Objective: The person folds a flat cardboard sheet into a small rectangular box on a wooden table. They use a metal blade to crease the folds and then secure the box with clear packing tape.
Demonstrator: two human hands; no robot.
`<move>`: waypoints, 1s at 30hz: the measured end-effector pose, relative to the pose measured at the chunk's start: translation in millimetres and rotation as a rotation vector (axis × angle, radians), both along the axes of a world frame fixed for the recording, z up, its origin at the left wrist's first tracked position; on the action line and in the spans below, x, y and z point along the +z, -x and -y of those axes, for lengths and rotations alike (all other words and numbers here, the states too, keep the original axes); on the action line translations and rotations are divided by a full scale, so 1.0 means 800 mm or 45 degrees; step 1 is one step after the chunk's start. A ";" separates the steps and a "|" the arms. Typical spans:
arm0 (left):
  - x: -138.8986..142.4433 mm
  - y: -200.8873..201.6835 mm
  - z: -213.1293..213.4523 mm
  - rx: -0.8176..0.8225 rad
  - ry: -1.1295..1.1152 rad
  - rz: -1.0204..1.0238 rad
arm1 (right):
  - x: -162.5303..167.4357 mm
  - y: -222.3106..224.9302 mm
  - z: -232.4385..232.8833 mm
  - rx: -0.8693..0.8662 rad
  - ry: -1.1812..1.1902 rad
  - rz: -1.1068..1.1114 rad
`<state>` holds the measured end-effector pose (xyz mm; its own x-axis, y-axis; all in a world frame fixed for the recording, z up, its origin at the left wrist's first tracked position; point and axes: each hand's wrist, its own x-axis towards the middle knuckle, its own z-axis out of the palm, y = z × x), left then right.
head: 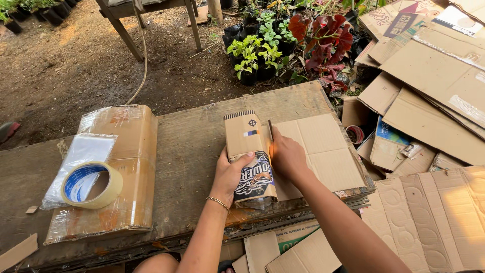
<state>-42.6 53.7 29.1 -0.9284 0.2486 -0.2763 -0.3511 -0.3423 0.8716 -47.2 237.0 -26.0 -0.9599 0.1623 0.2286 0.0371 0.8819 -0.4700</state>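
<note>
My left hand point(230, 174) presses on a folded brown cardboard piece point(245, 136) with a printed black and blue panel, thumb laid over its lower part. This piece lies on a larger flat cardboard sheet point(323, 146) on the wooden table point(189, 151). My right hand point(287, 156) grips a thin dark blade or pen-like tool point(271, 130), its tip on the flat sheet along the folded piece's right edge. A thin bracelet circles my left wrist.
A roll of clear tape point(92, 185) and a clear plastic bag point(81, 159) rest on a taped cardboard parcel point(118, 172) at the table's left. Flattened boxes point(434, 76) pile up at right. Potted plants point(252, 55) and chair legs point(124, 30) stand on the dirt behind.
</note>
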 end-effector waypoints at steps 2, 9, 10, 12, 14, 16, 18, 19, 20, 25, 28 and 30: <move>0.001 0.000 0.001 -0.005 0.008 -0.035 | 0.006 -0.002 0.002 0.102 -0.035 -0.059; 0.009 -0.004 0.004 -0.041 0.038 -0.017 | 0.026 0.003 0.006 0.091 0.044 0.251; 0.011 -0.004 0.004 -0.039 0.033 -0.023 | 0.027 0.004 0.005 0.074 0.041 0.284; 0.013 -0.004 0.003 -0.029 0.023 -0.044 | 0.028 0.007 0.004 0.088 0.120 0.237; 0.015 -0.006 0.003 -0.035 0.058 -0.016 | 0.026 0.008 0.003 0.120 0.153 0.153; 0.016 -0.005 0.004 -0.037 0.059 -0.014 | 0.024 0.009 0.004 0.178 0.131 0.017; 0.015 -0.005 0.004 -0.037 0.033 -0.015 | 0.023 0.012 0.004 0.191 0.112 0.031; 0.014 -0.005 0.004 -0.036 0.032 -0.024 | 0.023 0.015 0.003 0.199 0.101 0.037; 0.013 -0.005 0.004 -0.036 0.031 -0.032 | 0.023 0.018 0.001 0.214 0.100 0.062; 0.007 -0.003 0.003 -0.036 0.050 -0.065 | 0.028 0.040 -0.012 0.323 0.056 0.121; 0.006 -0.004 0.004 -0.033 0.080 -0.052 | 0.031 0.041 -0.018 0.405 0.043 0.071; 0.007 -0.004 0.005 -0.025 0.096 -0.043 | 0.034 0.032 -0.020 0.386 0.091 0.130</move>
